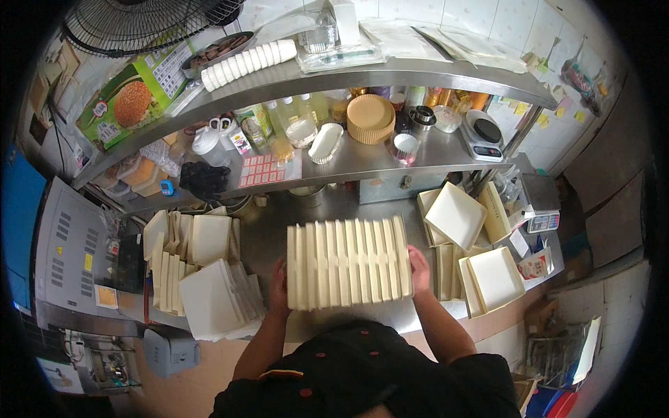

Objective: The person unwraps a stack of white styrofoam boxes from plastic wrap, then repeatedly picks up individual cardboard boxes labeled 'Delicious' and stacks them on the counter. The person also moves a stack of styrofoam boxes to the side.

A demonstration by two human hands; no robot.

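Observation:
A row of cream cardboard box trays (pixel 349 264), standing on edge and pressed face to face, spans the space between my hands. My left hand (pixel 281 279) grips its left end and my right hand (pixel 418 267) its right end. The row is over the steel worktop (pixel 339 320); whether it touches the surface cannot be told. To the left, several more cream trays (pixel 210 239) stand upright beside a leaning stack of white square pieces (pixel 209 300). On the right lie more cream trays, one tilted on top (pixel 456 215) and others nearer the front edge (pixel 496 279).
A steel shelf (pixel 324 175) crosses behind, holding brown paper cups (pixel 370 117), bottles and a kitchen scale (pixel 482 136). Beneath it sits a metal box (pixel 400 187). Another scale (pixel 543 222) stands far right. A grey machine (pixel 78 261) is at left, a fan (pixel 141 23) above.

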